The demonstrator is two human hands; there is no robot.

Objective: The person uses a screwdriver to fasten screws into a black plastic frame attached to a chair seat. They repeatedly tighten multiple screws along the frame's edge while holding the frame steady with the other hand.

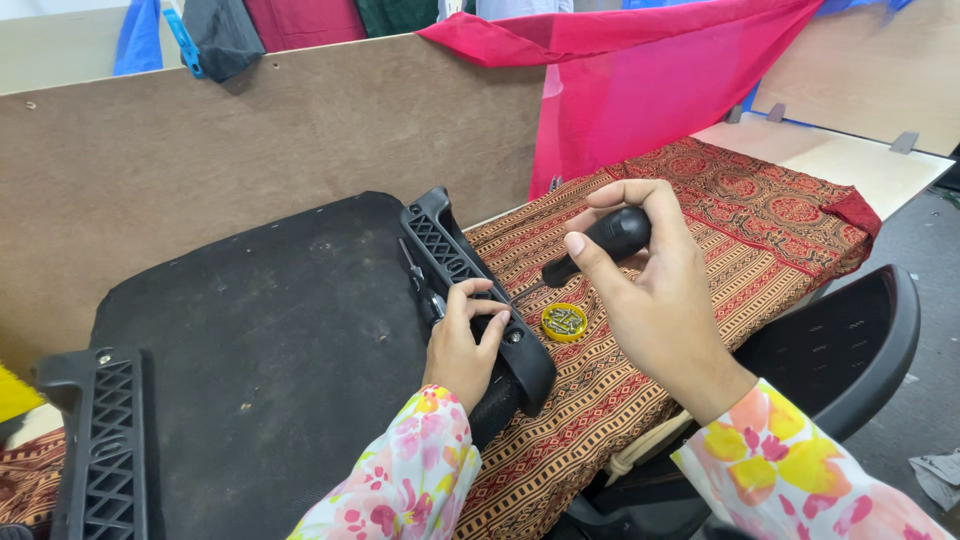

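Matt black plastic armrest (470,285), woven cloth (740,230)

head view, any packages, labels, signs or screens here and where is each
No labels, signs or screens show.
Nearest to a package: small round yellow lid holding screws, on the patterned cloth, between the left hand on the black armrest and the right hand gripping a black screwdriver.
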